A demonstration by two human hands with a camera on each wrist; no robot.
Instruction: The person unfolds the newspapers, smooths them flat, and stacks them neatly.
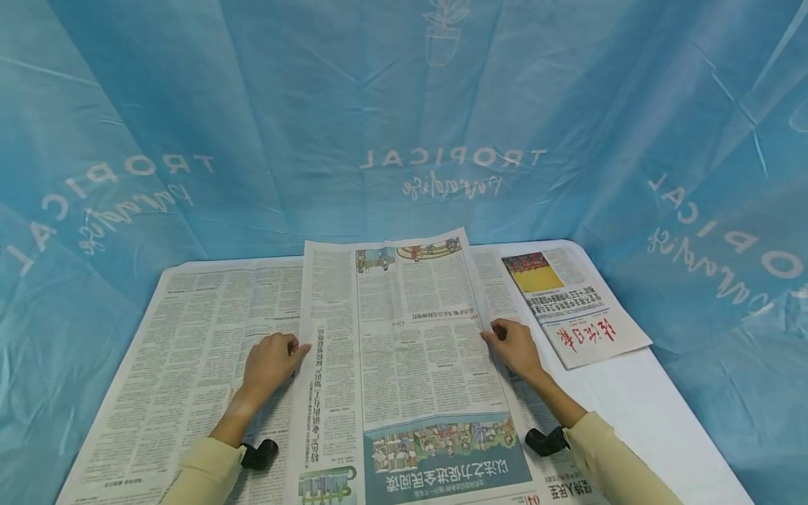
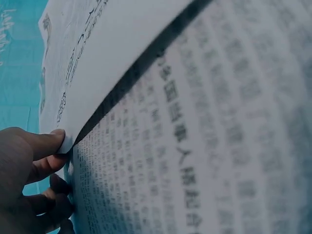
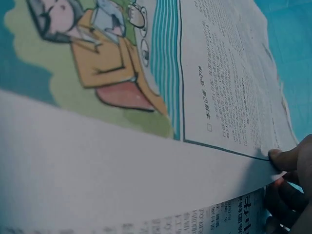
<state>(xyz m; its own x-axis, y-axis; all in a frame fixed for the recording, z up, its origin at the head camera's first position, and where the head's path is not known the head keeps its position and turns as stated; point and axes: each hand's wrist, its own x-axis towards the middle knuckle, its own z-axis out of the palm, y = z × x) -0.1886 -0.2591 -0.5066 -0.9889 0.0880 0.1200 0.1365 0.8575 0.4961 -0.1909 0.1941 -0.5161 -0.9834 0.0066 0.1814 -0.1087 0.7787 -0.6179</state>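
Observation:
A newspaper sheet (image 1: 404, 351) with colour illustrations lies lengthwise in the middle, its sides raised a little off the pages beneath. My left hand (image 1: 273, 361) pinches its left edge between thumb and forefinger; the left wrist view shows the thumb (image 2: 57, 139) on top of the paper. On the opposite edge my right hand (image 1: 517, 345) pinches the sheet the same way, with the thumb (image 3: 278, 157) on top in the right wrist view. Under the sheet a spread newspaper (image 1: 183, 358) covers the left and middle of the table.
A folded newspaper (image 1: 583, 330) with a red masthead lies at the right on the white table (image 1: 631, 407). Blue curtain-like sheeting (image 1: 404, 105) with printed lettering hangs behind the table and along both sides. Black wrist devices (image 1: 260, 454) sit by both cuffs.

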